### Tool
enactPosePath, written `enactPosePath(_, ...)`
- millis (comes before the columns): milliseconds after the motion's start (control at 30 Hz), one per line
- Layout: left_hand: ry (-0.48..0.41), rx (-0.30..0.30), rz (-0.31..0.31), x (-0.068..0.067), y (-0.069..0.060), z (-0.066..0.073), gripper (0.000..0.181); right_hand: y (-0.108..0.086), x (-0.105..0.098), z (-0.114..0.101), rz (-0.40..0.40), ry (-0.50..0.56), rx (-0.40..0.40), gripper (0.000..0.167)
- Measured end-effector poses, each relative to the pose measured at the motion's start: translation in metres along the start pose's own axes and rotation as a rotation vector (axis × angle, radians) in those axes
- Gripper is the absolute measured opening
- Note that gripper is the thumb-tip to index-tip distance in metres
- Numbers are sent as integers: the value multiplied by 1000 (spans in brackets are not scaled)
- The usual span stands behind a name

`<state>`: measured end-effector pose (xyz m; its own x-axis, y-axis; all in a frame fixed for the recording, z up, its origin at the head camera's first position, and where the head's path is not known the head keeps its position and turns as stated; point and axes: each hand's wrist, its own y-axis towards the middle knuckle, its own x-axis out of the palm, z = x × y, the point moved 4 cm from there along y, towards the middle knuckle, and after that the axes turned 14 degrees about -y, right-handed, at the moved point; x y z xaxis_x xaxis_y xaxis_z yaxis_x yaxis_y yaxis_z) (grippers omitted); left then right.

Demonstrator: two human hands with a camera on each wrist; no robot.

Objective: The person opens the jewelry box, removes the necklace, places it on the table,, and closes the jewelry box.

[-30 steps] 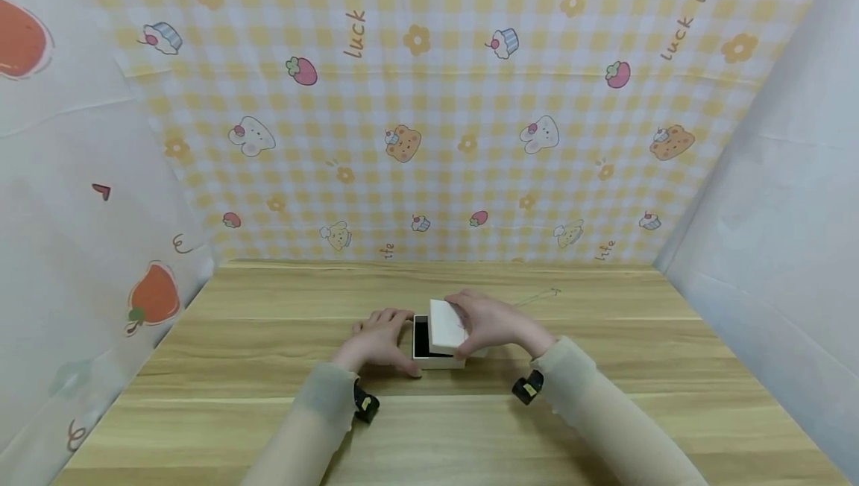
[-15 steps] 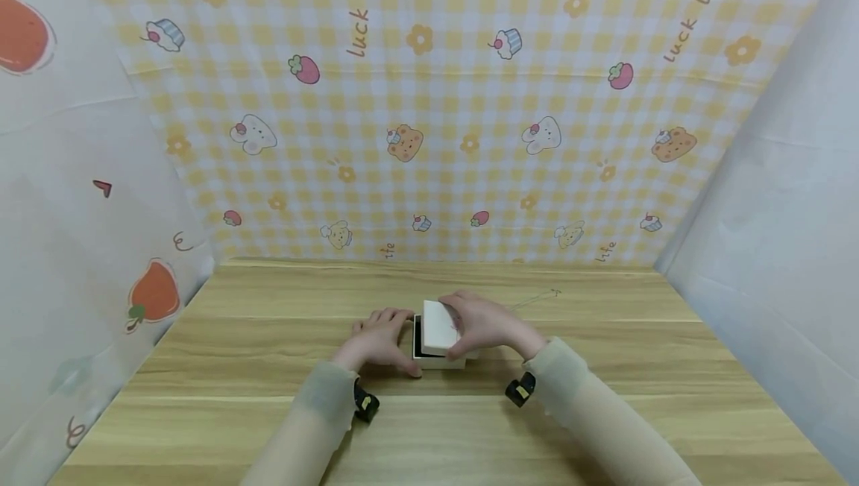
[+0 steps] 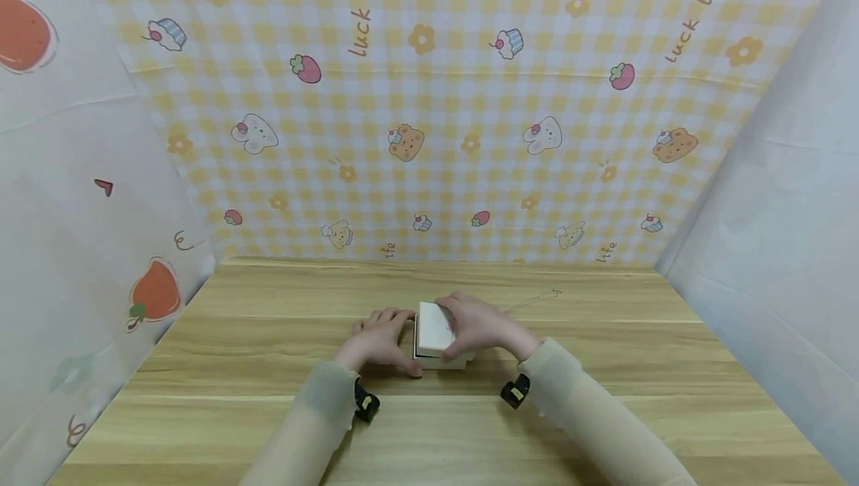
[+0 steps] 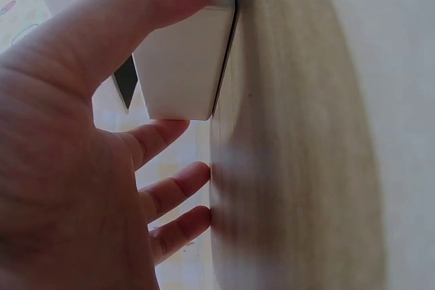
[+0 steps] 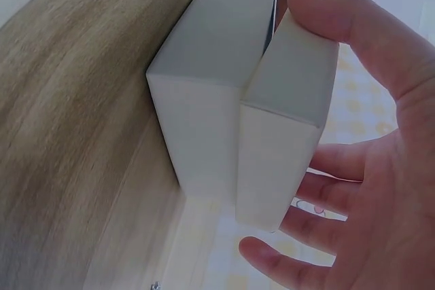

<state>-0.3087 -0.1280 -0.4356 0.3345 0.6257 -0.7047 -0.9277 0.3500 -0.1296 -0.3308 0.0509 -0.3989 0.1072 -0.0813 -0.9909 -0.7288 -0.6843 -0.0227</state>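
A small white box base [image 3: 448, 364] sits on the table, and its white lid [image 3: 435, 328] lies tilted over the top. My left hand [image 3: 378, 340] grips the base at its left end, thumb on the near side and index finger at the far side. The left wrist view shows a dark gap above the base wall [image 4: 183, 66]. My right hand [image 3: 482, 328] holds the lid between thumb and fingers. In the right wrist view the lid [image 5: 282, 93] leans against the base [image 5: 200, 100], with a narrow opening toward the far end. The box's contents are hidden.
A thin pale-green strand [image 3: 532, 300] with a small dark end lies on the wooden table [image 3: 282, 434] behind my right hand. Black wrist cameras [image 3: 366, 404] are strapped below both hands. A yellow checked cloth [image 3: 443, 98] hangs behind the table, with pale cloths at both sides.
My right hand has moved the lid leftward over the base and slightly down, so the dark interior has shrunk to a thin line. My left hand has stayed in place.
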Motion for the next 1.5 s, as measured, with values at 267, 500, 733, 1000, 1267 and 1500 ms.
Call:
enactPosePath(267,-6,-2,3,1,1,-1,102,1,2,-1,-7,-20,9,91)
enactPosePath(500,0,7,4,4,4,-6,102,3,3,-3,-5,-24,2,90)
enactPosePath(733,-17,22,3,1,1,-3,103,3,4,-5,-10,-33,15,89)
enactPosePath(1000,-5,21,15,6,8,-11,104,4,5,-6,-11,-35,17,88)
enactPosePath(1267,11,2,6,4,6,-6,101,4,7,-6,-13,-39,14,88)
enactPosePath(1500,-8,1,-7,-2,-1,2,93,5,8,-7,-9,-40,0,87)
